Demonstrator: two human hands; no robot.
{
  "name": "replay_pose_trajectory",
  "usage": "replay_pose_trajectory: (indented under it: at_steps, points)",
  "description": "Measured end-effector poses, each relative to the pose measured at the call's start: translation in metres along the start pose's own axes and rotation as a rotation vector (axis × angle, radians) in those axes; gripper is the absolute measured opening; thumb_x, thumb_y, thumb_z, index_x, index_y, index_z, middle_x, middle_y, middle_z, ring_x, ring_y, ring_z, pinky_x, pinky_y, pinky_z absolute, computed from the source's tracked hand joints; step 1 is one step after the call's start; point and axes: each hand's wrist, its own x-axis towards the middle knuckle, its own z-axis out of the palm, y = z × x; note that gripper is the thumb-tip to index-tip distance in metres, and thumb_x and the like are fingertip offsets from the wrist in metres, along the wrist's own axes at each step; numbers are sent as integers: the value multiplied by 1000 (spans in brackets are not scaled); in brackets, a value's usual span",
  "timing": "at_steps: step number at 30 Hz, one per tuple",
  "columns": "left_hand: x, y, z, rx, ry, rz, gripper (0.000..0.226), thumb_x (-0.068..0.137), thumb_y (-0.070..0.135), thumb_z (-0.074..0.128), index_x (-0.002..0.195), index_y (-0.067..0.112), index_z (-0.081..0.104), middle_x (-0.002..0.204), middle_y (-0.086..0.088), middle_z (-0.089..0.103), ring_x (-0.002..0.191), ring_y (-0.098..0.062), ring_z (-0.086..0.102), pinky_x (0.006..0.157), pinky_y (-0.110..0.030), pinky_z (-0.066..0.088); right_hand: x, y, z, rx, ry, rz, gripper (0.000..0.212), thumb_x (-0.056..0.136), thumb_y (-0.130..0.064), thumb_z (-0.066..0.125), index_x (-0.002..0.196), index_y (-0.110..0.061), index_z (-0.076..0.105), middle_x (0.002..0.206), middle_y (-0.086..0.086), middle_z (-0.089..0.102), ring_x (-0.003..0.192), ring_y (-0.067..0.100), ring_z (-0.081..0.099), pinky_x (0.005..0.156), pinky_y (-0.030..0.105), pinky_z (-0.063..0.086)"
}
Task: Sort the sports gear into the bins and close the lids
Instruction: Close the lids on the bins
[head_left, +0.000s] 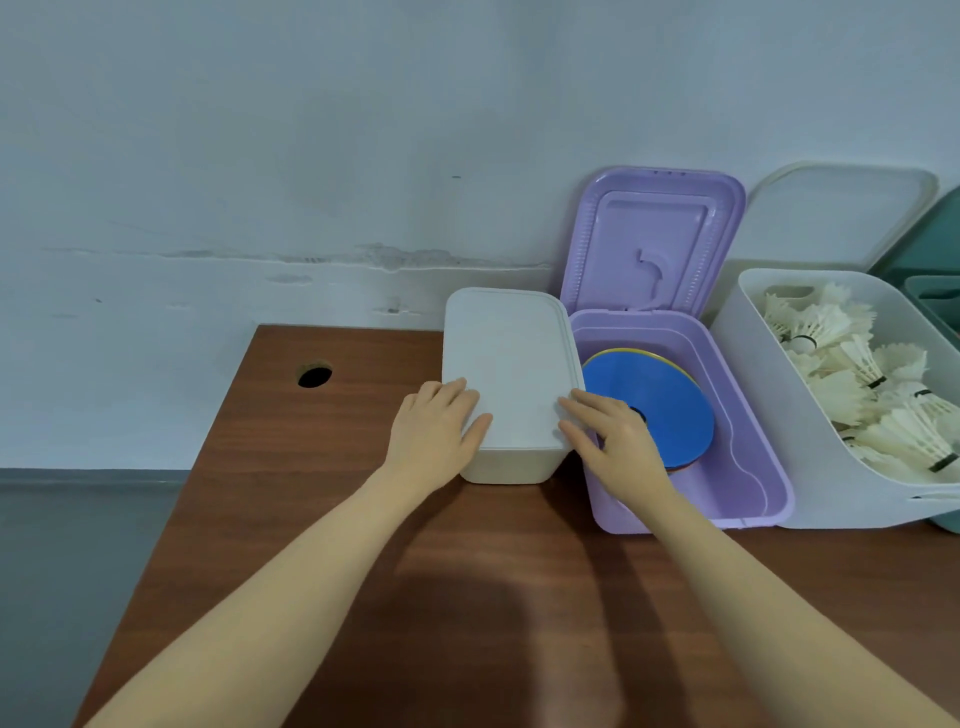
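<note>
A small white bin (511, 467) stands on the brown table with its white lid (506, 364) down on top. My left hand (434, 436) rests on the lid's near left corner and my right hand (613, 436) on its near right corner, fingers spread flat. To the right, a purple bin (748, 467) stands with its lid (654, 244) raised and holds a stack of flat discs, the top one blue (660, 410). Farther right a large white bin (763, 384) holds several white shuttlecocks (852, 374); its lid (841, 213) leans against the wall.
The brown table (363, 571) has a round cable hole (314, 375) at the back left, and its left edge drops to a grey floor. A teal bin (935, 296) shows at the far right edge. A pale wall runs close behind the bins.
</note>
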Motion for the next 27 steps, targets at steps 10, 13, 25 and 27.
replay_pose_trajectory:
  at_steps: [10,13,25,27]
  points:
    - [65,-5,22,65,-233,-176,60,97,50,23,149,23,10,157,-9,-3,143,-27,-6,115,-40,4,49,5,16,93,-53,149,50,95,-22,52,141,-11,38,154,7,21,140,22,24,103,13,13]
    - [69,-6,27,24,-233,-182,62,97,50,24,149,21,8,157,-9,-3,143,-27,-11,115,-36,-2,50,6,20,115,-9,132,46,93,-18,55,137,-9,44,152,6,27,137,22,29,102,13,15]
    - [44,-37,14,36,-235,-252,62,95,56,23,149,30,7,157,-4,-5,141,-31,-17,114,-40,-6,65,-11,33,-98,-3,18,44,83,-26,55,119,-2,60,121,15,60,104,36,58,84,43,48]
    - [43,-35,12,-40,-230,-285,62,94,57,26,148,33,9,157,-4,-9,140,-33,-18,114,-43,-6,68,-16,31,-95,23,37,37,86,-18,58,118,0,58,116,16,61,100,36,57,81,44,47]
